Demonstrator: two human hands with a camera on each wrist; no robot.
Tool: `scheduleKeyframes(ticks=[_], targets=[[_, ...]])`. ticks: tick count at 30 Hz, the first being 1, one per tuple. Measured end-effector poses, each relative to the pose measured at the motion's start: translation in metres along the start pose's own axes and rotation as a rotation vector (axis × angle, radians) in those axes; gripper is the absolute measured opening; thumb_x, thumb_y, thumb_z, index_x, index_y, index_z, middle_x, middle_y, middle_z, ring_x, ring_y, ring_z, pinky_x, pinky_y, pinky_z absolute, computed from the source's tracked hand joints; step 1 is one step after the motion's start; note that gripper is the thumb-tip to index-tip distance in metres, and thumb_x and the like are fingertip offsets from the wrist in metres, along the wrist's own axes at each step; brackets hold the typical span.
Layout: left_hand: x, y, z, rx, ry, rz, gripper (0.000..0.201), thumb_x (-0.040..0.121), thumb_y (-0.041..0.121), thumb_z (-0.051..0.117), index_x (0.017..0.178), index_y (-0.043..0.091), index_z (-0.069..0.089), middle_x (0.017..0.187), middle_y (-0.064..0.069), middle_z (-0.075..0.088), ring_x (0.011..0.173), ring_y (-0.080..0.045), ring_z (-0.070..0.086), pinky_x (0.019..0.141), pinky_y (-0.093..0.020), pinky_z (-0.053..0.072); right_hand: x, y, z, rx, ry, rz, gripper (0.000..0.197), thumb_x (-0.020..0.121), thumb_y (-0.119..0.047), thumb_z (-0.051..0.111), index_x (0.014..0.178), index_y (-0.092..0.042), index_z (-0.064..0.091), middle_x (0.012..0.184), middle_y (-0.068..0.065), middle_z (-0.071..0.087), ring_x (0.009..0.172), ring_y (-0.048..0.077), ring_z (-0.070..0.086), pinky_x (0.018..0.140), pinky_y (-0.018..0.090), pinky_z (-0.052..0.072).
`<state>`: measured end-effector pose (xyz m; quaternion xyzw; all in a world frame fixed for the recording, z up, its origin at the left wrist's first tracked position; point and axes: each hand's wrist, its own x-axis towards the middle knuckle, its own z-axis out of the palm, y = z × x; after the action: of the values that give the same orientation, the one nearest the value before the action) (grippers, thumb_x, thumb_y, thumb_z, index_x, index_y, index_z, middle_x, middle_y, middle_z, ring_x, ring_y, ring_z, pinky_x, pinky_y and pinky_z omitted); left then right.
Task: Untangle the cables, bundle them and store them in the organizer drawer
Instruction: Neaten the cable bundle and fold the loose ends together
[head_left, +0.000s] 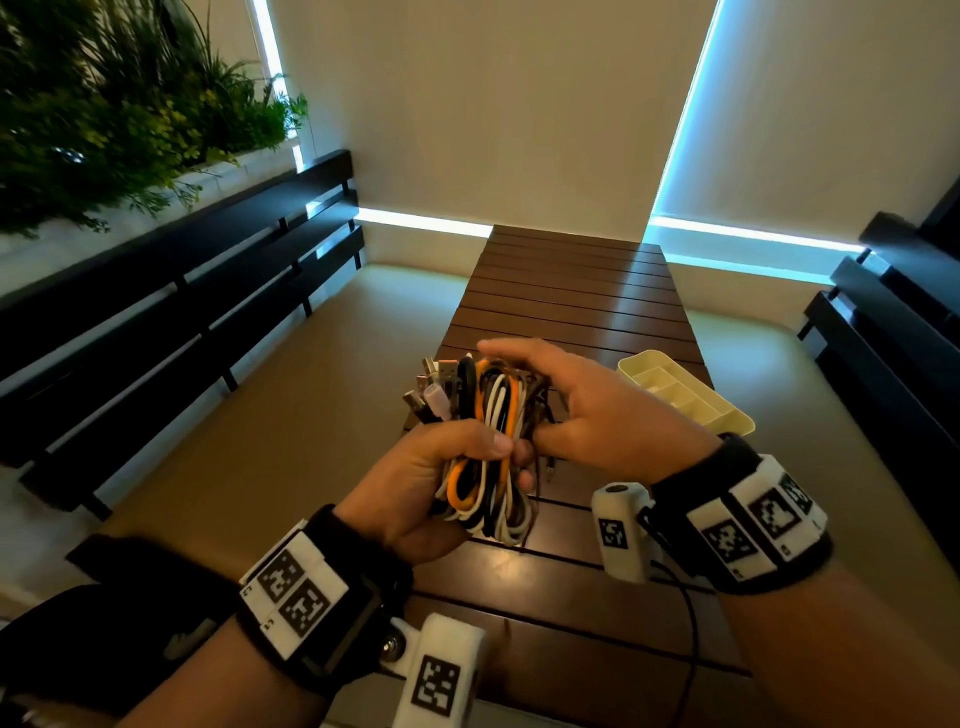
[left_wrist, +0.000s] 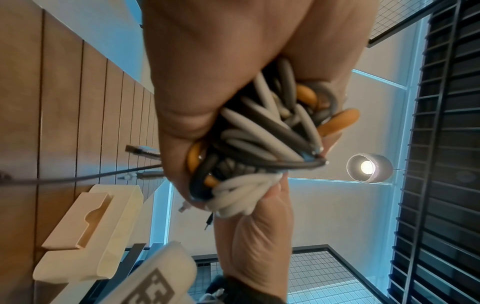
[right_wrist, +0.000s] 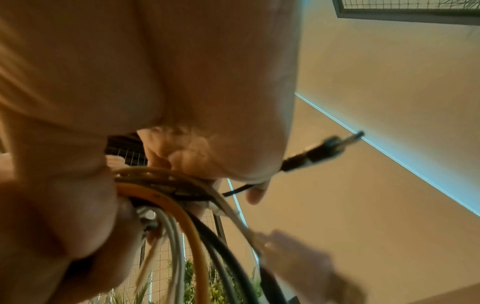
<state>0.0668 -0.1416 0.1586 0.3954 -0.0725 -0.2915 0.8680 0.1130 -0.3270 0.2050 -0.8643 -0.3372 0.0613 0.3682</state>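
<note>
Cables (head_left: 480, 441), orange, white and black, sit folded into one bundle, held above the near half of the slatted table (head_left: 571, 291). From the head view the left hand (head_left: 431, 488) is wrapped round the middle of the bundle, thumb laid across the front, palm turned inward. The right hand (head_left: 587, 405) comes in from the right over the top of the loops, fingers bent; its thumb touches the bundle near the left thumb. Plugs (head_left: 431, 389) stick up at the bundle's upper left. The organizer (head_left: 685, 395) lies on the table just behind the right hand, its compartments open to view.

The left wrist view shows what the head view hides: the bottom loops (left_wrist: 259, 144) bulging out below the curled fingers, a thin dark cable (left_wrist: 78, 179) trailing off toward the table, and the organizer's (left_wrist: 85, 236) side wall with a notched handle.

The right wrist view, blurred, shows the right hand's fingers (right_wrist: 207, 160) pinching a thin black cable whose jack plug (right_wrist: 324, 148) pokes out to the side, with the orange strand (right_wrist: 182, 216) running beneath.
</note>
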Motion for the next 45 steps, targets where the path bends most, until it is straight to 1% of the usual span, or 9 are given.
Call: scheduleKeyframes(ticks=[4,10,14,17,21,25,31,36,45], targets=[[-0.003,0.002,0.001,0.027,-0.049,-0.027,0.07,0.063,0.015,0.085,0.125,0.005,0.053,0.085,-0.006,0.064,0.077,-0.02,0.065,0.085,-0.044,0.045,0.002,0.007,0.011,-0.065,0.078,-0.003,0.057,0.085,-0.006,0.069,0.132,-0.033,0.053,0.11,-0.014,0.066,0.104,-0.001,0.062,0.088,0.023,0.053],[-0.008,0.006,0.003,0.059,-0.082,-0.035,0.062,0.06,0.017,0.087,0.113,0.005,0.057,0.082,-0.004,0.063,0.076,-0.018,0.064,0.083,-0.042,0.048,-0.002,0.01,0.013,-0.086,0.119,0.02,0.008,0.092,-0.013,0.063,0.089,-0.02,0.065,0.08,-0.005,0.068,0.075,0.006,0.066,0.069,0.023,0.054],[-0.011,0.01,0.003,0.067,-0.109,0.013,0.04,0.064,0.018,0.085,0.098,0.007,0.067,0.084,-0.004,0.064,0.077,-0.018,0.065,0.082,-0.042,0.053,-0.008,0.008,0.009,0.051,0.117,0.059,0.013,0.092,-0.014,0.063,0.085,-0.026,0.064,0.077,-0.009,0.067,0.07,0.004,0.062,0.064,0.012,0.047],[-0.012,0.015,0.003,0.07,-0.125,0.049,0.049,0.066,0.02,0.083,0.106,0.003,0.058,0.084,-0.002,0.064,0.078,-0.016,0.065,0.085,-0.042,0.048,-0.013,0.005,0.007,0.25,0.123,0.048,0.013,0.092,-0.014,0.065,0.096,-0.026,0.064,0.085,-0.01,0.07,0.078,0.006,0.066,0.071,0.017,0.051],[-0.014,0.02,0.002,0.076,-0.102,0.113,0.037,0.061,0.021,0.086,0.09,0.008,0.066,0.081,-0.002,0.062,0.076,-0.017,0.065,0.085,-0.043,0.044,-0.017,-0.001,0.013,0.578,0.199,0.082,0.014,0.092,-0.008,0.06,0.104,-0.015,0.063,0.076,-0.002,0.063,0.065,0.009,0.061,0.061,0.02,0.051],[-0.01,0.017,0.002,0.084,-0.028,0.178,0.053,0.054,0.02,0.091,0.1,0.01,0.067,0.082,-0.006,0.065,0.076,-0.021,0.067,0.073,-0.039,0.055,-0.018,-0.013,0.023,0.768,0.305,0.11,0.016,0.096,-0.031,0.058,0.101,-0.018,0.065,0.07,-0.002,0.052,0.056,0.008,0.047,0.052,0.02,0.041],[-0.006,0.008,0.011,0.166,0.073,0.251,0.028,0.063,0.007,0.074,0.091,0.011,0.076,0.086,-0.011,0.071,0.076,-0.022,0.071,0.066,-0.035,0.06,-0.015,-0.031,0.036,0.693,0.555,0.213,0.039,0.104,-0.039,0.038,0.102,-0.013,0.067,0.068,0.011,0.056,0.056,0.019,0.052,0.049,0.021,0.046],[-0.001,0.002,0.019,0.178,0.092,0.287,0.05,0.067,0.008,0.071,0.115,-0.006,0.063,0.095,-0.025,0.066,0.08,-0.033,0.069,0.077,-0.047,0.058,-0.014,-0.032,0.043,0.653,0.634,0.237,0.036,0.104,-0.04,0.035,0.097,-0.022,0.065,0.074,-0.013,0.071,0.07,0.0,0.068,0.058,0.012,0.05],[-0.001,0.001,0.024,0.172,0.046,0.289,0.059,0.073,0.005,0.068,0.128,-0.008,0.052,0.108,-0.031,0.062,0.085,-0.036,0.07,0.076,-0.048,0.06,-0.011,-0.034,0.048,0.555,0.673,0.241,0.039,0.105,-0.044,0.032,0.109,-0.027,0.067,0.094,-0.002,0.075,0.087,0.01,0.071,0.078,0.032,0.058]])
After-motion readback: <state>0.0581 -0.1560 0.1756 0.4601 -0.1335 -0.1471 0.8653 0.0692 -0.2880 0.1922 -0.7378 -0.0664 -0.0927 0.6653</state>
